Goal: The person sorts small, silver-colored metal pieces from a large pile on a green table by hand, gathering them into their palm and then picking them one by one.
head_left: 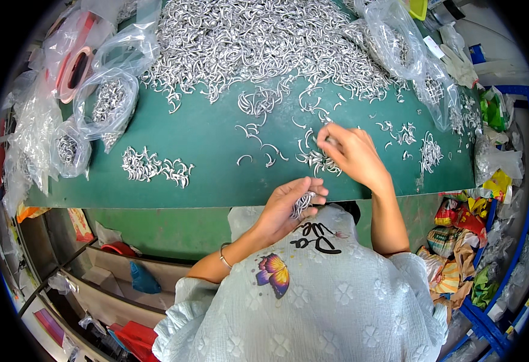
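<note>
Silver pcs pile cut at top, L fingers part-hide held pcs, contents of R fingers unclear

You have two hands in view near the centre, one left hand and one right hand, plus one bracelet just lower left. You face one green table, with one large heap of silver curved pieces, too many to count, at upper centre, two small clusters at left, one small pile at right, and one butterfly print at lower centre
</note>
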A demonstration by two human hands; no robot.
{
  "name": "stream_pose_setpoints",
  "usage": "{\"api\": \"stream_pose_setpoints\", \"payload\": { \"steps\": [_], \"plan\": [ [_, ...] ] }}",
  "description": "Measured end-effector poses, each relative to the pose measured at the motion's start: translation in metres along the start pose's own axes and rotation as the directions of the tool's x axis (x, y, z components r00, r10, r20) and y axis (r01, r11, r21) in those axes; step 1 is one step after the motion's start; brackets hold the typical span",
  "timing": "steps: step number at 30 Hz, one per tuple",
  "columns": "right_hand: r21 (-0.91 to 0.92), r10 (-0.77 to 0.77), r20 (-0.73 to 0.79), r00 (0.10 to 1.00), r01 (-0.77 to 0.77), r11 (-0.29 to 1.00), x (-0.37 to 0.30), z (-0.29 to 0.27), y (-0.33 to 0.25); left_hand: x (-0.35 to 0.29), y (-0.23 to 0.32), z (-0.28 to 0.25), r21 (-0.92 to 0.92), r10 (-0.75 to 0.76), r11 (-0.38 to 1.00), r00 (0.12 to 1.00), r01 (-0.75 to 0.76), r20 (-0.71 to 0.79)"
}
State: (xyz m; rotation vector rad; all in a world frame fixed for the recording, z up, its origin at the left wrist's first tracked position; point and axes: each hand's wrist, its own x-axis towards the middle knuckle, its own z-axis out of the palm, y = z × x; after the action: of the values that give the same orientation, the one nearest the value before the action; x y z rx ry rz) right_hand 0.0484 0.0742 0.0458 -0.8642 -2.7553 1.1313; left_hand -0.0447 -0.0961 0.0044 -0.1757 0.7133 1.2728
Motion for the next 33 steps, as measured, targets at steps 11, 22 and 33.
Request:
{"api": "stream_pose_setpoints", "payload": {
  "steps": [11,22,33],
  "plan": [
    [-0.303,0.062,-0.246,0.967,-0.138,0.943,0.011,0.027,0.000,-0.002,0.003,0.006,-0.041,-0.036,0.998,0.999,0.037,0.023],
    [-0.160,0.085,-0.219,0.972,-0.121,0.980,0.005,0.023,0.002,-0.001,0.000,0.003,-0.061,-0.037,0.997,0.999,0.037,0.001],
    [0.792,0.130,0.009,0.991,-0.086,0.605,0.003,0.020,0.015,-0.002,0.000,0.000,-0.073,-0.035,0.997,0.999,0.035,0.003]
  ]
}}
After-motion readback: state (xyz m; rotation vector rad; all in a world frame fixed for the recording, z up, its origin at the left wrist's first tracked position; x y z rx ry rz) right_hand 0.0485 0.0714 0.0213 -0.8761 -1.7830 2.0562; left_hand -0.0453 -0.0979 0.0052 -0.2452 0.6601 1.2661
